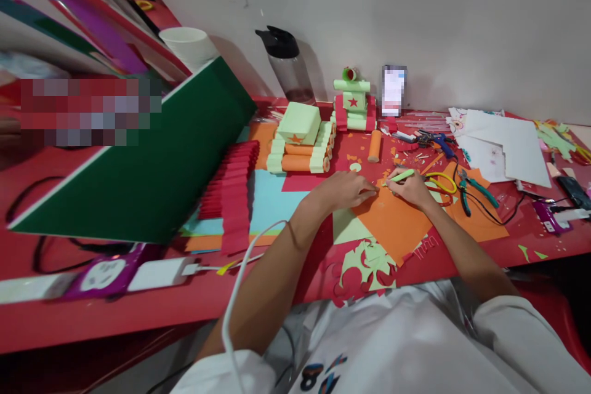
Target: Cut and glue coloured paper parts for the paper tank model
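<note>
An orange paper sheet (396, 228) lies on the table at an angle in front of me. My left hand (353, 188) rests on its upper left corner, fingers stretched to the right and pressing the sheet down. In my right hand (412, 188) is a slim light-green pen-shaped tool (402, 176), its tip down at the sheet's top edge; whether it is a pen or a craft knife cannot be made out. Light-green paper with cut-out holes (367, 263) lies below the sheet. Yellow-handled scissors (444, 182) and teal pliers (478, 189) sit just right of my right hand.
Behind my hands stand a paper tank model (300, 141), a second paper model with a red star (354, 108), an orange roll (375, 146) and a phone (393, 91). A bottle (289, 68) and green board (152, 160) are left. A white cable (231, 301) crosses my left arm.
</note>
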Tool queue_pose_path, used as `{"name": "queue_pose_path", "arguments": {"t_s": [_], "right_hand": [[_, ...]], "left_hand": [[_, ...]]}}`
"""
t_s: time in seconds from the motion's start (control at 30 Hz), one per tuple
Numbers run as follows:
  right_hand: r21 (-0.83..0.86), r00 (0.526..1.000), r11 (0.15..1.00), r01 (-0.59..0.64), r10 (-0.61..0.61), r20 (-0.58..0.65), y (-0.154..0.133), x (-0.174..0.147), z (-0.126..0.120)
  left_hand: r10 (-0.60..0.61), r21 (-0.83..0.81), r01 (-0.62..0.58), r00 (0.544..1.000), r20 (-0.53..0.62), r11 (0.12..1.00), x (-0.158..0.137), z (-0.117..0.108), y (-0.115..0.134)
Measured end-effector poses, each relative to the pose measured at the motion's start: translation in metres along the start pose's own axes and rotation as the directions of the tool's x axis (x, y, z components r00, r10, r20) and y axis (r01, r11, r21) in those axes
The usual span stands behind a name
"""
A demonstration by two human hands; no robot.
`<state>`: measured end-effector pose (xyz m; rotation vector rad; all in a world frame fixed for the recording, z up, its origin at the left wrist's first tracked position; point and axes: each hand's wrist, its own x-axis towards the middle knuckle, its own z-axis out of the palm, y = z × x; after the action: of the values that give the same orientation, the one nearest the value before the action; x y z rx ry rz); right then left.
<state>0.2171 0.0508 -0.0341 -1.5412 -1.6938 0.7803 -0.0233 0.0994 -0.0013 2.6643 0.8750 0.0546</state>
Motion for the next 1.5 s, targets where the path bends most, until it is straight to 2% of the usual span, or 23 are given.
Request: {"name": "queue_pose_path", "arguments": {"t_s": [0.33,0.53,0.67,0.93,1.1,1.33,1.5], "right_hand": [[-0.024,1.0,1.0,0.007,-0.007,-0.003,-0.002,-0.001,0.0],[0.051,0.997,0.997,-0.051,0.054,-0.06,0.002,-0.001,0.002],[0.028,0.996,0.999,-0.039,0.041,-0.075,0.005,0.0,0.003],[-0.012,1.0,1.0,0.004,-0.004,-0.005,-0.006,-0.001,0.0],[-0.026,1.0,1.0,0.003,-0.003,-0.016,-0.009,-0.001,-0.001],[0.033,0.998,0.998,-0.047,0.048,-0.041,0.003,-0.002,0.0],[0.095,0.998,0.994,-0.046,0.05,-0.039,0.001,-0.002,0.001]], "left_hand": [[-0.023,0.051,0.02,0.998,0.052,0.998,-0.001,-0.008,0.007],[-0.05,0.069,0.045,0.996,0.076,0.997,-0.001,-0.01,0.01],[-0.053,0.043,0.05,0.994,0.09,0.998,0.0,-0.01,0.009],[-0.058,0.057,0.053,0.994,0.089,0.997,-0.001,-0.013,0.012],[-0.071,0.081,0.064,0.993,0.091,0.995,-0.001,-0.014,0.014],[-0.079,0.113,0.07,0.994,0.079,0.991,0.0,-0.012,0.015],[-0.089,0.104,0.081,0.993,0.074,0.991,0.0,-0.01,0.014]]}}
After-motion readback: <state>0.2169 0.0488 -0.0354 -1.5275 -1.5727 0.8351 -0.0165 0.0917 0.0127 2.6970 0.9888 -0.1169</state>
